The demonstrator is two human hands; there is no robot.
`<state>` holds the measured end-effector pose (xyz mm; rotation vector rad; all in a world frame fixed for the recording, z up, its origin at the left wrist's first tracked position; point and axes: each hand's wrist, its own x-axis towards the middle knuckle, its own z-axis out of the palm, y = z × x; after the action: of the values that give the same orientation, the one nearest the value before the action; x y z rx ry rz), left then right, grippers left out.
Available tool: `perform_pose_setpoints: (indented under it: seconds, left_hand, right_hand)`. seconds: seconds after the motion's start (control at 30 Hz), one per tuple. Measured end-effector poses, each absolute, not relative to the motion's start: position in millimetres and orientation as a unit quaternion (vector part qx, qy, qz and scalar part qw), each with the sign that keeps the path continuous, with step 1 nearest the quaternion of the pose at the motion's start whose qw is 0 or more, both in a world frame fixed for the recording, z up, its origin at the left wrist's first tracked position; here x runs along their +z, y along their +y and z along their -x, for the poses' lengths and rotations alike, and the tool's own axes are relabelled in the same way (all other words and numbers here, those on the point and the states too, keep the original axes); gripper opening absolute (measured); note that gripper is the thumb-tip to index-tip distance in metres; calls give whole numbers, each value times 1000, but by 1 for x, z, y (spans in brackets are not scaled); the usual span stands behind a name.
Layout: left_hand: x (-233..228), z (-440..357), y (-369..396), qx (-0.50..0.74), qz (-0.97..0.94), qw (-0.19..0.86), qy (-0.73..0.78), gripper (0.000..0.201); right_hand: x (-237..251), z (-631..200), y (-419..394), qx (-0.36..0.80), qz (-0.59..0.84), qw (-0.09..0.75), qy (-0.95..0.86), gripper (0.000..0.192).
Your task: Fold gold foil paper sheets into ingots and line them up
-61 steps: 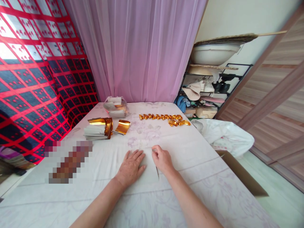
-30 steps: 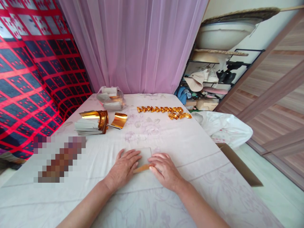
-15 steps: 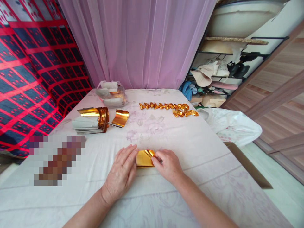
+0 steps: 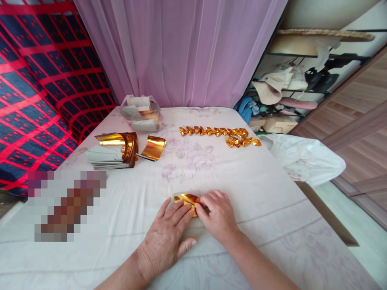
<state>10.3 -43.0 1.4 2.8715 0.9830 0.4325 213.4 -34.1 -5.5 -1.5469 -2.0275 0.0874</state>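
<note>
A sheet of gold foil paper [image 4: 184, 197] lies on the table in front of me, its right part bent over. My left hand [image 4: 169, 229] rests flat across it with the fingers stretched and the thumb out to the side. The right end of the sheet is pinched by my right hand [image 4: 217, 213], whose fingers are curled. Part of the sheet is hidden under both hands. Farther off, several folded gold foil pieces [image 4: 214, 131] form a row, with a shorter row of folded pieces [image 4: 242, 141] just in front of its right end.
A stack of gold and grey paper sheets [image 4: 111, 155] stands at left beside a loose gold sheet [image 4: 154, 148]. Behind them is a clear plastic bag [image 4: 140, 114] of paper. A white plastic bag [image 4: 311, 159] lies beyond the right edge of the cloth-covered table [image 4: 256, 249].
My left hand has moved right and spread its fingers over the gold sheet. The sheet's right part is bent over farther, still in my right hand. The view has shifted slightly.
</note>
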Motion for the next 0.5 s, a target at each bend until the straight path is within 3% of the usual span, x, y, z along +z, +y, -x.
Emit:
perform_pose_setpoints:
  seconds: [0.17, 0.3, 0.5]
  left_hand:
    - [-1, -11, -43, 129, -933, 72, 328, 62]
    - [-4, -10, -43, 130, -928, 102, 334, 66]
    - [-5, -10, -43, 130, -925, 120, 337, 69]
  right_hand:
    - [-7, -212, -36, 51, 608, 289, -738, 2]
    - [-7, -212, -37, 60, 613, 296, -730, 27]
    - [-8, -214, -36, 56, 596, 284, -749, 31]
